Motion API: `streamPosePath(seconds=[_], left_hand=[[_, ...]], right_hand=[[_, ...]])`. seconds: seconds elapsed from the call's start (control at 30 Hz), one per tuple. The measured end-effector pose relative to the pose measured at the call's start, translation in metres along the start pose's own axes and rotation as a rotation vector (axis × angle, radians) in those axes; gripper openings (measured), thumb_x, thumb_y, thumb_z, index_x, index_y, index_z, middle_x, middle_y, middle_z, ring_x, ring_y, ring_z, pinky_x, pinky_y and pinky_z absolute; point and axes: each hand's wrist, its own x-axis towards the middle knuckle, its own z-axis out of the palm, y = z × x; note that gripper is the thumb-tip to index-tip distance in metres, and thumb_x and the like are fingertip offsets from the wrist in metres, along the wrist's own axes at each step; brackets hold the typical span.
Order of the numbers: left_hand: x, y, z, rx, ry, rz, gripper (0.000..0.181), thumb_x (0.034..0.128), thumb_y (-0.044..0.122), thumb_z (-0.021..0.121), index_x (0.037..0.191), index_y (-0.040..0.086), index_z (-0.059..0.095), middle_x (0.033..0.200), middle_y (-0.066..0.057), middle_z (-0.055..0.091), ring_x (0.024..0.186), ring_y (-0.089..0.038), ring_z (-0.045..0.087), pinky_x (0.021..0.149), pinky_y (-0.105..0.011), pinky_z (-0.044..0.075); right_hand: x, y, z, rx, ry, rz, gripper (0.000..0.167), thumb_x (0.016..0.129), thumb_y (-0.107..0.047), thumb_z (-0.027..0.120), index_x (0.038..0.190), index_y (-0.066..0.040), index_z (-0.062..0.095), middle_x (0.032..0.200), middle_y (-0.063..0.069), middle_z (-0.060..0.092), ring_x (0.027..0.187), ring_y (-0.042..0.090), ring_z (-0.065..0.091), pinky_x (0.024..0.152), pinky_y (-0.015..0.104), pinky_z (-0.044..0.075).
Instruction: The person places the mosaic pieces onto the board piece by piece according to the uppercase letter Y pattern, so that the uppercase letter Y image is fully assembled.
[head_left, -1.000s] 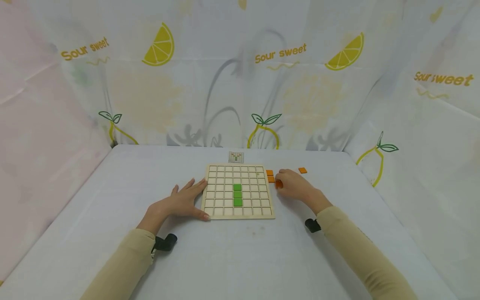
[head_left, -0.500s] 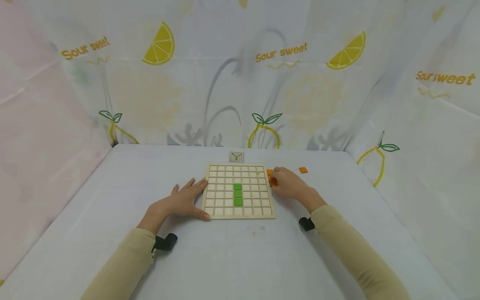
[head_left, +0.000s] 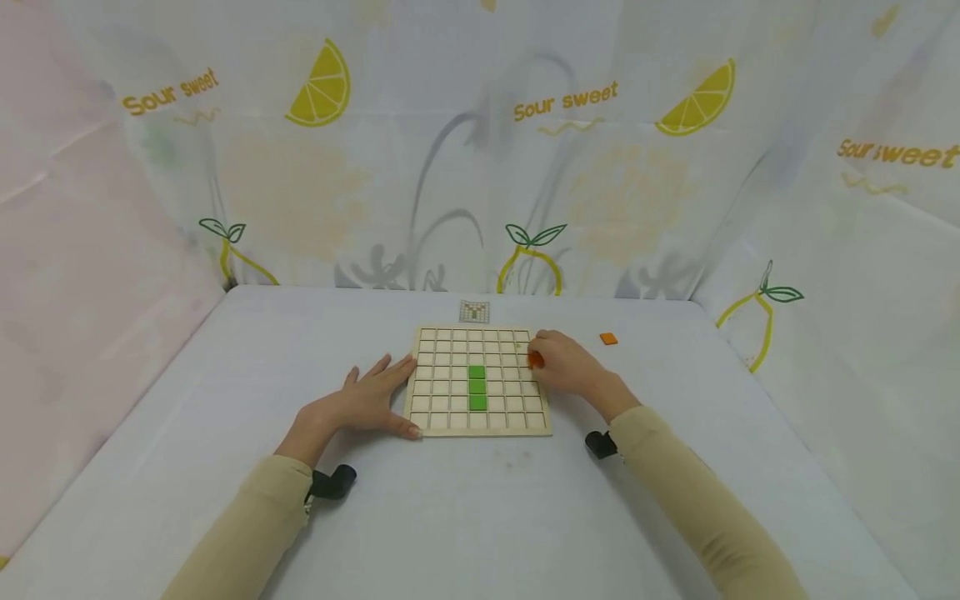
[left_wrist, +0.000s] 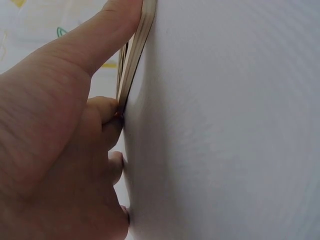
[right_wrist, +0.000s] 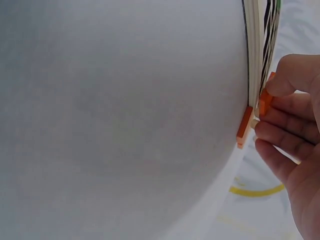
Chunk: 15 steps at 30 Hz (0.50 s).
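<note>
Tile (right_wrist: pixel 264 106) thin, bright orange, pinched in right hand (head_left: pixel 567 365); left hand (head_left: pixel 363 404) spread against pale gridded board (head_left: pixel 441 387).

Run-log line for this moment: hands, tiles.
left hand: touching left edge of grid board; right hand: pinching orange tile at board's right edge; green tiles: three, one column
</note>
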Motion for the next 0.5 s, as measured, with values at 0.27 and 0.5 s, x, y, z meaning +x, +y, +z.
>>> streamPosePath(seconds=[0.27, 0.5], left_hand=[[-0.0005, 0.0021, -0.0022, -0.006, 0.005, 0.009, 0.124, 0.0691, 0.06, 0.083, 0.16, 0.009, 0.015, 0.169, -0.01, 0.012, 0.155, -0.041, 0.0, 0.114, -0.076, -0.005], [0.0001, -0.0004, -0.001, -0.007, 0.008, 0.005, 0.124, 0.0688, 0.061, 0.082, 0.16, 0.01, 0.016, 0.169, -0.008, 0.012, 0.156, -0.04, 0.0, 0.114, -0.075, -0.005]], right_hand=[[0.0055, -0.007, -0.0003, 0.015, -0.018, 0.014, 0.025, 0.087, -0.01, 0.067, 0.111, -0.004, 0.069, 0.1, 0.005, 0.062, 0.088, 0.019, 0.054, 0.081, 0.035, 0.049], [0.0107, -0.0104, 0.0005, 0.012, -0.022, 0.003, 0.026, 0.084, -0.008, 0.067, 0.11, -0.004, 0.068, 0.099, 0.005, 0.062, 0.086, 0.018, 0.054, 0.08, 0.034, 0.049]])
